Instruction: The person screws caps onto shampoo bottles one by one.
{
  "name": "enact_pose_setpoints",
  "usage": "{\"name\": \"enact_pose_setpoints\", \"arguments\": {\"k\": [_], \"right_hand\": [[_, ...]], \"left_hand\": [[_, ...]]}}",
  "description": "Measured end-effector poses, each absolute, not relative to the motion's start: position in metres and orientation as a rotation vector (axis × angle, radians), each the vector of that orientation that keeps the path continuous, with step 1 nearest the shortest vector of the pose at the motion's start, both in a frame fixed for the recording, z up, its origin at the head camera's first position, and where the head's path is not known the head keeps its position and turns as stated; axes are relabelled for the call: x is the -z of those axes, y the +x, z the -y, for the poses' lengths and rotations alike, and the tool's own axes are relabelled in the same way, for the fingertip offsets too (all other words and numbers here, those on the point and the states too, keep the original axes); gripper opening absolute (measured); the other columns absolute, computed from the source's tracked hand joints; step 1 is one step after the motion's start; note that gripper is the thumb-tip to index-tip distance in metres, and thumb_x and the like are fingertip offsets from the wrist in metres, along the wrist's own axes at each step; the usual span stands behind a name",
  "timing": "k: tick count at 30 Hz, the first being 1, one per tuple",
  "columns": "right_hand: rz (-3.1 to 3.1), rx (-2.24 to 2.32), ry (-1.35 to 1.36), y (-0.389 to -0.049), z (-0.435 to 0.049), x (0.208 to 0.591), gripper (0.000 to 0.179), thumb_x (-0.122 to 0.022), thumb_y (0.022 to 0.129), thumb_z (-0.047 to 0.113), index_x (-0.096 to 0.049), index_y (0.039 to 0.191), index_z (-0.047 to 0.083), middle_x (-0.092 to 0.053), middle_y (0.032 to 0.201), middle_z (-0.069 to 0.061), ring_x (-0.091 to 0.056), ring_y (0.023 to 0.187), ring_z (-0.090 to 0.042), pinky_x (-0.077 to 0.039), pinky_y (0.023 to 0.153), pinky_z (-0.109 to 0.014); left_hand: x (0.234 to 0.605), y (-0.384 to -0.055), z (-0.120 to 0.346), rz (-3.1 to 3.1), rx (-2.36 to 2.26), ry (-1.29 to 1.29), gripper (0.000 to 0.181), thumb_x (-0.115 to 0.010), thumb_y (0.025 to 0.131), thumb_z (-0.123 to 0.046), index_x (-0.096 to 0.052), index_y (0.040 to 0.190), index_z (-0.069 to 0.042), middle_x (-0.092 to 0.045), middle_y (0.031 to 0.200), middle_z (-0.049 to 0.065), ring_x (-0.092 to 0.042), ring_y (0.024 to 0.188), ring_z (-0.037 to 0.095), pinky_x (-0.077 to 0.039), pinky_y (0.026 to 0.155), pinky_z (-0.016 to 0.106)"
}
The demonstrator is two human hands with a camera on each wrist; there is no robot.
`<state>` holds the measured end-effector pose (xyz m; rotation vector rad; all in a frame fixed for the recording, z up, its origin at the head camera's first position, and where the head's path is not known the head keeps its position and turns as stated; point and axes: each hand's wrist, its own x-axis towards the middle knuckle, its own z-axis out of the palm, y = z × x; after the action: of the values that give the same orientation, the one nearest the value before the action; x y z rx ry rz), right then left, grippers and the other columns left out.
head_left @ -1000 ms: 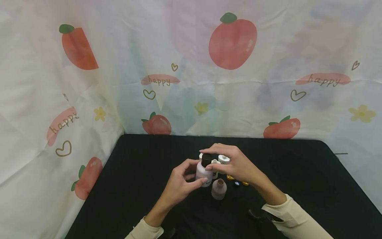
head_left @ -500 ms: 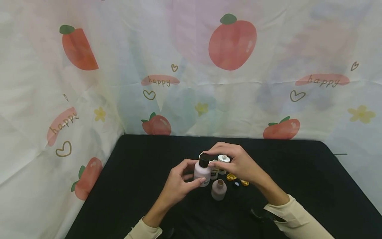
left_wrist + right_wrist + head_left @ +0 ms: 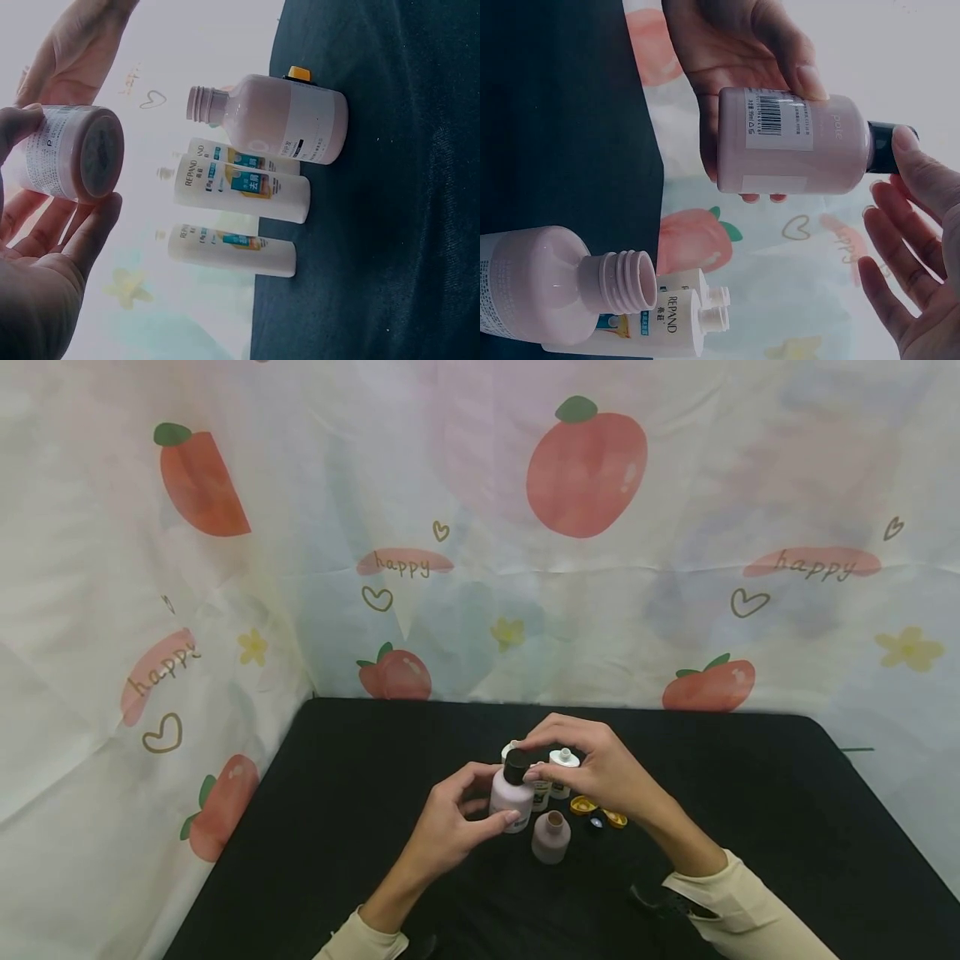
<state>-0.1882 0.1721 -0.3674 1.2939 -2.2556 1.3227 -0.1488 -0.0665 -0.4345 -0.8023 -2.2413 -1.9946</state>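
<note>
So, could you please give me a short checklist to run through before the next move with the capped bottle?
1. Left hand grips the capped bottle: ok.
2. Capped bottle clear of the table: ok, its base shows in the left wrist view.
3. Right hand pinches the black cap: ok.
4. Black cap screwed tight: cannot tell.
5. Open bottle upright on the table: ok.
6. White bottles upright: ok, all three.

The capped pink bottle (image 3: 791, 161) looks to me like smooth, softly shiny plastic, its black cap (image 3: 880, 146) glossier, the white bottles (image 3: 240, 191) smooth plastic too, against a creased cloth backdrop (image 3: 480, 527) and matt, fabric-like dark tabletop (image 3: 375, 760)
</note>
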Motion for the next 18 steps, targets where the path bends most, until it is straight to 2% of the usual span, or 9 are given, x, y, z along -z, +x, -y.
{"name": "enact_pose_setpoints", "arguments": {"k": [9, 18], "right_hand": [[2.272, -1.352, 1.289, -0.1877, -0.1695, 0.3658, 0.039, -0.083, 0.083, 0.007, -0.072, 0.120, 0.017, -0.071, 0.110, 0.005, -0.066, 0.100, -0.014, -0.054, 0.083, -0.024], [2.206, -1.358, 1.326, -0.1890, -0.1663, 0.3677, 0.045, -0.085, 0.080, 0.004, -0.071, 0.121, 0.016, -0.071, 0.109, 0.004, -0.065, 0.096, -0.012, -0.055, 0.077, -0.026]], "left_hand": [[0.4337, -0.1499, 0.0641, 2.239, 1.982, -0.828, 0.047, -0.081, 0.088, -0.016, -0.061, 0.130, -0.013, -0.065, 0.125, 0.009, -0.065, 0.115, 0.022, -0.059, 0.091, 0.033], [0.4325, -0.1496, 0.0620, 2.240, 1.984, -0.827, 0.045, -0.081, 0.088, -0.015, -0.062, 0.129, -0.013, -0.066, 0.123, 0.009, -0.066, 0.113, 0.022, -0.059, 0.091, 0.032]]}}
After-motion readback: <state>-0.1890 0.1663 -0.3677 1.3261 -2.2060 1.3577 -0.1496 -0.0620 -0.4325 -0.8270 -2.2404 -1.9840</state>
